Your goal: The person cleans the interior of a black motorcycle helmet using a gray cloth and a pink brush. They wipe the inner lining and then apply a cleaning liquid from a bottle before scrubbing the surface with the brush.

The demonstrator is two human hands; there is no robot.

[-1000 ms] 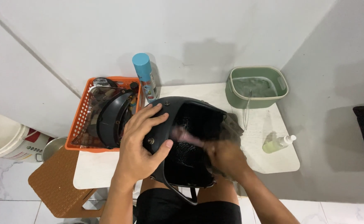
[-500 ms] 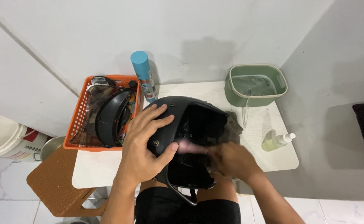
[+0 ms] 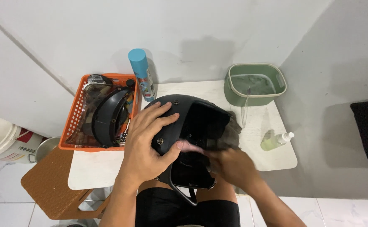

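Note:
A black open-face helmet [image 3: 192, 113] rests against the front edge of a small white table [image 3: 95, 168], opening turned up toward me. My left hand [image 3: 148, 145] grips its left shell, thumb hooked over the rim. My right hand [image 3: 230, 166] is blurred and reaches into the opening, pressing a grey cloth [image 3: 233, 132] with something pinkish against the lining. What exactly it holds under the cloth is hidden.
An orange basket [image 3: 77, 115] with a dark visor and parts sits at the table's left. A blue-capped spray can [image 3: 142, 73] stands behind the helmet. A green tub [image 3: 255, 84] and a small bottle of yellowish liquid [image 3: 275, 141] are at the right. A brown stool [image 3: 49, 185] stands lower left.
My right hand has shifted lower and rightward inside the helmet while rubbing. The left hand keeps its hold and the helmet has barely moved.

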